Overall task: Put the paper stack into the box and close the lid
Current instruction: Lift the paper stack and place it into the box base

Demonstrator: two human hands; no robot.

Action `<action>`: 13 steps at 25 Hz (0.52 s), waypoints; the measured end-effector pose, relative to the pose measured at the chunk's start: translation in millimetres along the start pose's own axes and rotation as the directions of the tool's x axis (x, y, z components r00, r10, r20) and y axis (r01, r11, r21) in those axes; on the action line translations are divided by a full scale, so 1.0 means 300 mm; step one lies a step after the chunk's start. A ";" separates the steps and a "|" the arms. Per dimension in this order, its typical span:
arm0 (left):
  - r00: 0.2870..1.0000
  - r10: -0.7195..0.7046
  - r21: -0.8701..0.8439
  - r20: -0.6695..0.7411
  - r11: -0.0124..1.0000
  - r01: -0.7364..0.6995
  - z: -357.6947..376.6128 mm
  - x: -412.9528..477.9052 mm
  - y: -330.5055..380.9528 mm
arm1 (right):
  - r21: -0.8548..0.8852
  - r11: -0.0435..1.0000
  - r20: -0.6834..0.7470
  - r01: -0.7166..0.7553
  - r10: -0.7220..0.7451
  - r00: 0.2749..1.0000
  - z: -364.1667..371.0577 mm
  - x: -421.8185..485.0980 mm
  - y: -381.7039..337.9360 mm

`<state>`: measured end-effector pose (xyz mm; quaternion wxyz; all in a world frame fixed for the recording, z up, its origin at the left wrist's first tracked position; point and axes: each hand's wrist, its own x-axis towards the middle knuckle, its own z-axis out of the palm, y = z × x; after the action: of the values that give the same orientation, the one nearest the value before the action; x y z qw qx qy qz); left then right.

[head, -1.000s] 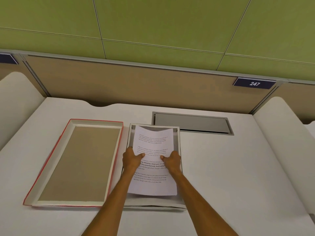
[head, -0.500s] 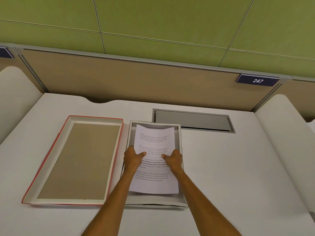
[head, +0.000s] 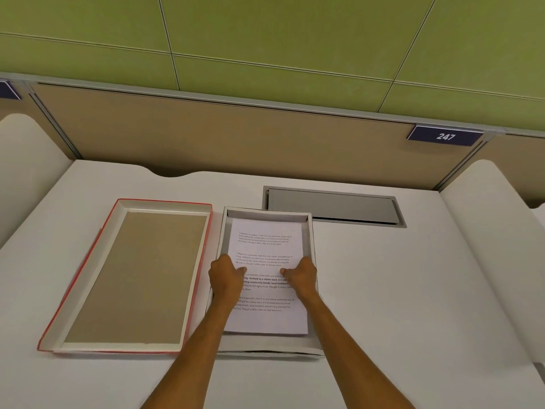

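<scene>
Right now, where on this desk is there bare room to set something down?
The desk is bare right of the box, below the grey hatch, out to the right divider. A strip along the near edge is crossed by both forearms. Crowded: the lid lies close beside the box, leaving only a slim gap.

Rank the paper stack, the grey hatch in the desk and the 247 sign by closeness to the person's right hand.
From the right hand:
1. Paper stack, under its thumb, inside the box.
2. Grey hatch, set in the desk beyond the box.
3. 247 sign, on the partition, far right.
</scene>
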<state>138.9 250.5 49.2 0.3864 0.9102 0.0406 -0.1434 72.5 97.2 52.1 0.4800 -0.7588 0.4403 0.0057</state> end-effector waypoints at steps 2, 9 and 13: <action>1.000 -0.013 0.008 0.027 1.000 0.013 -0.011 0.015 -0.003 | 0.036 0.999 0.020 -0.018 0.017 1.000 -0.021 -0.009 -0.008; 0.994 -0.068 -0.126 0.089 0.989 0.079 -0.027 0.071 -0.035 | 0.152 0.977 0.063 -0.147 0.139 0.988 -0.063 0.021 -0.008; 0.992 -0.102 -0.115 0.074 0.987 0.110 -0.024 0.077 -0.030 | 0.217 0.957 0.082 -0.194 0.180 0.980 -0.061 0.018 -0.016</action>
<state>161.1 261.1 41.0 0.4328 0.8768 0.0842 -0.1920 71.6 80.8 63.1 0.5732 -0.6543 0.4928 0.0245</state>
